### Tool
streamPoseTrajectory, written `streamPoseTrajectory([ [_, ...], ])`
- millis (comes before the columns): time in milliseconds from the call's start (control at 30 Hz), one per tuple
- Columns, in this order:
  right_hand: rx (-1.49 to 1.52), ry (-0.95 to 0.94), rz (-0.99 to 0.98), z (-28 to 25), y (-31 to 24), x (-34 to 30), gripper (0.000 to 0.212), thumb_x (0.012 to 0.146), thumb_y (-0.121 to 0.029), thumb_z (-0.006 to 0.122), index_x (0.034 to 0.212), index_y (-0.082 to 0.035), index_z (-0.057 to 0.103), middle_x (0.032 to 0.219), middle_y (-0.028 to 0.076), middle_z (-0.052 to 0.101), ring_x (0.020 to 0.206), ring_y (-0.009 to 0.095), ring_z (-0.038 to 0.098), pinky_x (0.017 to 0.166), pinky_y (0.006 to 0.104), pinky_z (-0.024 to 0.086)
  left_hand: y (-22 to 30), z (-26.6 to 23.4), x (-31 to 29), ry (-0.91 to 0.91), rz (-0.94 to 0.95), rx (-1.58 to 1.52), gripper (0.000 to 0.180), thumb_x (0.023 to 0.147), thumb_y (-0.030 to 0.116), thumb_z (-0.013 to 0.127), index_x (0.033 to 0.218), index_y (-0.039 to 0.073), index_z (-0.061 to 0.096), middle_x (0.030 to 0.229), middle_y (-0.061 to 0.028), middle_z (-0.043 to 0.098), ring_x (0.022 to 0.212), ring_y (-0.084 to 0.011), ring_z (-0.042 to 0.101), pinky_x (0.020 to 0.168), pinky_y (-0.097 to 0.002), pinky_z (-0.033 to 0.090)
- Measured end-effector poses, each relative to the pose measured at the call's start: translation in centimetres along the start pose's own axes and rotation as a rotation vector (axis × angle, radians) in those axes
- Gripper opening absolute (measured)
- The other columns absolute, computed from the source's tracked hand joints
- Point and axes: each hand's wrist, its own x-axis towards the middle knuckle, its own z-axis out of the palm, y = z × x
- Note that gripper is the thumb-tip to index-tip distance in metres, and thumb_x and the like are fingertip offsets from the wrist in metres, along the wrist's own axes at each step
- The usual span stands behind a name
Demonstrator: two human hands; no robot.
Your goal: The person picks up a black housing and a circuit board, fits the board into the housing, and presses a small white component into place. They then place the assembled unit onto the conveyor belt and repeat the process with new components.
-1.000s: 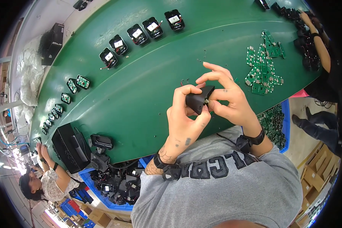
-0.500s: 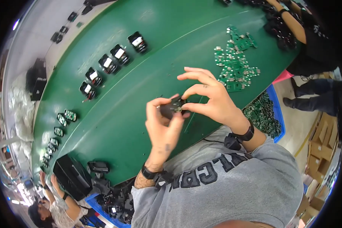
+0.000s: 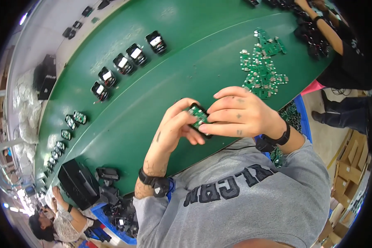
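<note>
In front of my chest I hold a small black casing with a green circuit board (image 3: 198,117) facing up in it. My left hand (image 3: 173,123) is closed round its left side, with the thumb lying over the board. My right hand (image 3: 244,112) grips the right side, its fingers reaching across to the casing's edge. Fingers cover parts of the board and most of the black rim. Past my right hand, loose green circuit boards (image 3: 260,68) lie in a heap on the green table (image 3: 169,80).
Black casings with white parts (image 3: 122,63) stand in a row at the far left. Board-filled casings (image 3: 79,117) continue down the left edge, near a large black box (image 3: 77,182). Blue bins (image 3: 130,237) flank me. Other people work at far right and lower left.
The casing has turned, so its green board now shows plainly. My right fingers have come down from a raised pinch onto its side. The view has shifted slightly.
</note>
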Motion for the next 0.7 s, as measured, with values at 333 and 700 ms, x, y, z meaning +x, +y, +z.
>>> streamPoseTrajectory([
  [333,0.273,0.257,0.750,2.0,-0.4,-0.5,0.015,0.068,-0.005,0.078,0.080,-0.007,0.070,0.077,0.003,0.061,0.093,0.023,0.057,0.079,0.0362,0.046,0.3,2.5,0.5,0.179,0.203,0.127,0.030,0.081,0.005,0.049,0.111,-0.002,0.046,0.086,-0.0158,0.065,0.060,-0.0244,0.068,0.050,-0.0273,0.056],
  [700,0.175,0.532,0.589,2.3,0.8,-0.5,0.017,0.074,-0.001,0.074,0.090,-0.003,0.070,0.084,0.007,0.062,0.094,0.027,0.057,0.081,0.0370,0.048,1.4,4.9,3.7,0.345,0.611,0.236,0.029,0.086,-0.004,0.051,0.114,0.000,0.041,0.098,-0.0124,0.059,0.080,-0.0162,0.063,0.066,-0.0284,0.057],
])
